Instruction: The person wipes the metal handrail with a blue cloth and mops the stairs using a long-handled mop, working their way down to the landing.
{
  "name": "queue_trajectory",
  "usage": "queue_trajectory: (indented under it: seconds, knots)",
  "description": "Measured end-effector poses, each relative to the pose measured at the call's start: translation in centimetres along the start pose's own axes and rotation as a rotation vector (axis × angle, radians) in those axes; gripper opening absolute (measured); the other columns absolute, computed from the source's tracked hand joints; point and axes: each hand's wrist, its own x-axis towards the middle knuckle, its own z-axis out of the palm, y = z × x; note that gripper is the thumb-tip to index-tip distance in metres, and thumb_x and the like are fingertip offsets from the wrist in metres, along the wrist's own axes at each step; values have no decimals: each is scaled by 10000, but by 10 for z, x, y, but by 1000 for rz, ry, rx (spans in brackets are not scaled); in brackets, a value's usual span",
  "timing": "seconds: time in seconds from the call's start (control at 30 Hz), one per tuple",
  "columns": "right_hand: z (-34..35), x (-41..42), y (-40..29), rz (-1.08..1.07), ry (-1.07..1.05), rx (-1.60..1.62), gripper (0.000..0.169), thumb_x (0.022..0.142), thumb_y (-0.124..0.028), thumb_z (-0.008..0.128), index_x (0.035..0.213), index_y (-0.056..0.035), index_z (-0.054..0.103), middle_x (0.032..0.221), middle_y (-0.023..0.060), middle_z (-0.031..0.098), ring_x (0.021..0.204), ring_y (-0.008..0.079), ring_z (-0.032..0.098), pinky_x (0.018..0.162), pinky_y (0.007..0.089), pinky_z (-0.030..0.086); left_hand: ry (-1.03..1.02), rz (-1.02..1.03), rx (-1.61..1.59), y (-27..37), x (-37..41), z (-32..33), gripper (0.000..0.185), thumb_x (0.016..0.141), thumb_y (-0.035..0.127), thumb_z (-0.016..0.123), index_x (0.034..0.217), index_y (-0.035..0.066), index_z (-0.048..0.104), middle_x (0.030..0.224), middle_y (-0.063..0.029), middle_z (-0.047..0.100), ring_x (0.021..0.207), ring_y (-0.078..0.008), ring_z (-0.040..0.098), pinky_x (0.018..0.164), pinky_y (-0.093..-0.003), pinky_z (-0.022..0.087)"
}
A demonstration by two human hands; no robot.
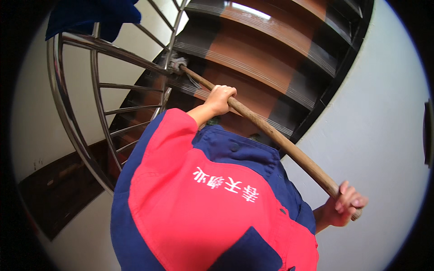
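Observation:
A long wooden mop handle (271,130) slants across the front of my body. My left hand (220,99) grips its middle from above, over the stairs. Close to the wall, my right hand (346,205) is wrapped around the upper end, with the handle's tip poking out below the fingers. At the far end, the grey string mop head (177,63) lies on a stair tread beside the railing posts. A few loose strands trail from it, and part of it is hidden behind a post.
Stairs with brown middles (252,62) and black sides rise ahead. A stainless-steel railing (115,50) curves along the left, with a dark blue cloth (91,17) over its top. A pale wall (369,111) bounds the right. A dark object (428,133) shows at the right rim.

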Motion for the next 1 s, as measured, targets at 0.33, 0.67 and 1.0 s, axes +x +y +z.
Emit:
queue_trajectory:
  seconds: [0.33, 0.67, 1.0]
  knots:
    - [-80, -64, -161, -435, 388, 85, 326, 837, -9, 536, 627, -155, 333, 466, -64, 308, 507, 49, 360, 731, 237, 355, -20, 416, -194, 189, 79, 16, 288, 571, 120, 696, 808, 146, 536, 751, -25, 558, 791, -254, 562, 700, -382, 392]
    - [-23, -21, -146, -484, 216, -128, 306, 834, -24, 521, 634, -145, 324, 501, -53, 292, 533, 68, 350, 697, 252, 378, -252, 474, -277, 178, 144, 53, 135, 631, 66, 642, 746, 99, 579, 767, -99, 627, 832, -337, 597, 700, -452, 459]
    - [32, 13, -48, -244, -123, -114, 148, 862, -136, 612, 878, -77, 478, 518, -46, 402, 512, 81, 438, 718, 291, 427, 255, 124, -89, 22, 88, -20, 294, 558, 78, 684, 806, 112, 530, 795, -89, 572, 838, -328, 532, 751, -430, 433]
